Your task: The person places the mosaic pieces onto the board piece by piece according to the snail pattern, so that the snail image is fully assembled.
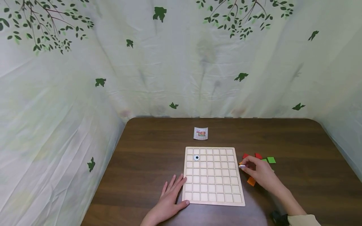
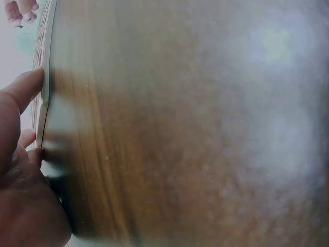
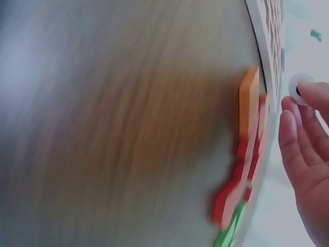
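My right hand point(image 1: 261, 174) pinches a round white eye piece point(image 3: 293, 88) with a black dot, between thumb and fingers. It is held just off the right edge of the wooden grid board point(image 1: 211, 202), above some coloured tiles. Another white eye piece point(image 1: 196, 158) lies in a cell near the board's upper left. My left hand point(image 1: 169, 201) touches the board's left edge and lower-left corner, fingers extended. In the left wrist view, the left thumb point(image 2: 30, 88) presses against the board's rim.
Red point(image 1: 258, 155), green point(image 1: 271, 160) and orange tiles point(image 1: 251, 181) lie right of the board, partly hidden by the right hand. A small picture card point(image 1: 200, 133) sits behind the board on the brown table point(image 1: 147, 150). A leaf-patterned curtain point(image 1: 181, 62) hangs behind.
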The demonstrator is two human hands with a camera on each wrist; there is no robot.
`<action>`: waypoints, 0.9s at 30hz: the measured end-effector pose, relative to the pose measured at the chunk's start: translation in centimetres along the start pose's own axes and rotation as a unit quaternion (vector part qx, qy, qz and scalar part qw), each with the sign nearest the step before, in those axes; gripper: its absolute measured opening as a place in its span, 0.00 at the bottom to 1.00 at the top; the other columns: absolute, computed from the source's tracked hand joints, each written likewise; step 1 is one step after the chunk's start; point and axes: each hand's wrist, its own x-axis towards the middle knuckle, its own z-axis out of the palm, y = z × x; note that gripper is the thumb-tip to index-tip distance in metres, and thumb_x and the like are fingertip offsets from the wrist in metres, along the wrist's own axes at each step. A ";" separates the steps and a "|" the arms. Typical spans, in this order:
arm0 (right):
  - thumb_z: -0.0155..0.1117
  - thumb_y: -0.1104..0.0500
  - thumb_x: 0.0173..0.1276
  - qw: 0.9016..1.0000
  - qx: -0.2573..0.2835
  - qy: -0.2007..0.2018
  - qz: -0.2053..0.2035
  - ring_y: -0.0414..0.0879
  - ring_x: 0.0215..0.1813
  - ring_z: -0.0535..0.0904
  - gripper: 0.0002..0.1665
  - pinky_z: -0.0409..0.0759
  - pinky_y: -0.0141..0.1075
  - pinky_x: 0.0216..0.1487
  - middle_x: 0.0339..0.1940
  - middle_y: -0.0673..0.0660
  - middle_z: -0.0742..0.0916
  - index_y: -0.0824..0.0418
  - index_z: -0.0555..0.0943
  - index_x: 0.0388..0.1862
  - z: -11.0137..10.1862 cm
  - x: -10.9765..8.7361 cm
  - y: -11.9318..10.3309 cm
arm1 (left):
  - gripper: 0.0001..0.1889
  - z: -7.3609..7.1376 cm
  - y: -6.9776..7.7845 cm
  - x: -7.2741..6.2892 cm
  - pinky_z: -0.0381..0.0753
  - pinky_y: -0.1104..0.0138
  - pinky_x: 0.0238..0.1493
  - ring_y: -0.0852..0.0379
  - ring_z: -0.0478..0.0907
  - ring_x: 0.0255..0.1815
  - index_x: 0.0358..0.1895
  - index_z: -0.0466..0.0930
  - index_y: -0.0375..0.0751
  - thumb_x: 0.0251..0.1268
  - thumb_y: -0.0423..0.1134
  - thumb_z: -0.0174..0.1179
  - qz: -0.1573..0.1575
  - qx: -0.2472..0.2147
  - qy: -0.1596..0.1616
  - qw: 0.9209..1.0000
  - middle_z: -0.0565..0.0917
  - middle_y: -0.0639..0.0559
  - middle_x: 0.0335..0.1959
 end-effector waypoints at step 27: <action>0.74 0.63 0.60 0.994 0.074 -0.064 -0.046 0.42 0.33 0.78 0.08 0.80 0.33 0.38 0.29 0.45 0.83 0.52 0.83 0.34 7.2 6.0 -5.9 | 0.40 -0.1 0.0 0.0 0.36 0.39 0.68 0.39 0.42 0.78 0.76 0.58 0.44 0.64 0.52 0.63 0.000 0.009 -0.007 1.000 0.54 0.47 0.79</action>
